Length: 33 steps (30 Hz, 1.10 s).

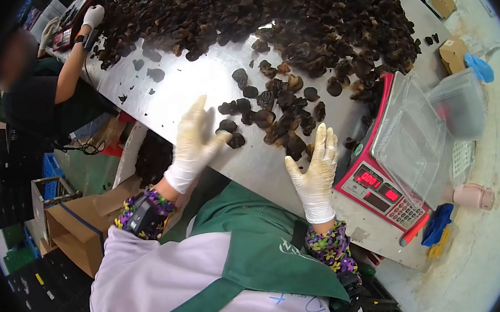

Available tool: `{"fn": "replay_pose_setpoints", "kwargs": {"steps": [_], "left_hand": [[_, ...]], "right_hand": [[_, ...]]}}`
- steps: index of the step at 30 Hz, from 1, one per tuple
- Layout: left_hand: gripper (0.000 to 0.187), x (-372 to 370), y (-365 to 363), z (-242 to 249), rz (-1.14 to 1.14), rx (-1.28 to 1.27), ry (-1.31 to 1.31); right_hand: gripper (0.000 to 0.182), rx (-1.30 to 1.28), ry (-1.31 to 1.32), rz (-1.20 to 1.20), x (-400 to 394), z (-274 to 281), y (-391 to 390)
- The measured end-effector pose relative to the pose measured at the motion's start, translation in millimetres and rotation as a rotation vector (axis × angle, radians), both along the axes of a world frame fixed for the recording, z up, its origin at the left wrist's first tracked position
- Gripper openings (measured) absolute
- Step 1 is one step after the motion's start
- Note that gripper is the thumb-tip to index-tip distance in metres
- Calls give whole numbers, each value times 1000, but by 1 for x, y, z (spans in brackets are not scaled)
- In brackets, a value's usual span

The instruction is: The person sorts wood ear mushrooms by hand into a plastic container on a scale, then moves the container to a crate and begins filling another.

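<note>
My left hand point(197, 139), in a whitish glove, is over the metal table's near edge with its fingers apart and nothing in it. Its thumb is beside a few dark, wrinkled pieces point(231, 133) that look like fungus. My right hand point(316, 165), gloved too, is spread open and empty, between a loose cluster of the dark pieces point(277, 114) and a red scale point(372, 187). The scale's red digits are lit, and a clear plastic container point(409, 134) rests on it. A large heap of the same dark pieces point(262, 14) covers the table's far side.
At the left a co-worker point(42, 84) in white gloves reaches to another red scale point(64, 36). Right of my scale are clear containers point(460, 103), a pink cup point(473, 196) and blue cloth point(437, 224). A cardboard box point(80, 230) and crates stand below, left of the table point(165, 101).
</note>
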<state>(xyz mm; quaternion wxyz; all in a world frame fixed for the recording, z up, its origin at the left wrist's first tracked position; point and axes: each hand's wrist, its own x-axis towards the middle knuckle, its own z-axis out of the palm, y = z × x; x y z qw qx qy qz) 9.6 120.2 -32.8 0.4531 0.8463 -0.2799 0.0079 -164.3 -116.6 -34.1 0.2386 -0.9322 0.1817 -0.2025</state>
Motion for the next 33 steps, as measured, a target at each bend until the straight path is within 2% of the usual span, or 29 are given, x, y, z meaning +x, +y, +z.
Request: {"fn": "replay_pose_setpoints", "kwargs": {"steps": [2,4,6,8,11,14,16,18,19,20,22,24,26,28,33], "left_hand": [[93,0,-29,16,-168,408,-269],[104,13,-58,26,-161,332,-182],[100,40,-82,11,-147,264,-236],[93,49,-104,14,-226,299,-236],[77,34,-120,33,-495,219,-70],[69,9,-124,27,-681,155,-167],[64,8,-128,35,-651,139,-215],[53,22,-137,48,-546,24,30],[45,34,-148,48,-462,5,-134],[46,46,-165,39,-329,4,-358],[46,63,-198,47,-202,47,-554],[44,88,-218,23,-288,78,-545],[42,92,-224,21,-376,107,-532],[37,80,-213,36,-565,254,-368],[29,55,-141,44,-481,243,-402]], "right_hand": [[103,-32,18,-8,1,-1,0],[105,-25,13,-11,1,-3,0],[107,-49,17,-20,2,-3,0],[108,-30,23,-11,3,1,-1],[111,-25,-17,-12,10,-3,-6],[115,-15,39,-22,13,3,-5],[113,8,21,-18,13,4,-5],[112,16,19,-16,13,5,-6],[111,25,17,-7,13,5,-5],[111,23,16,-8,13,6,-5],[109,23,7,-7,14,8,-5],[108,21,-6,-6,13,6,-6],[108,17,-15,-9,12,4,-6],[107,31,-39,-4,12,1,-7],[106,58,-68,-1,11,2,-6]]}}
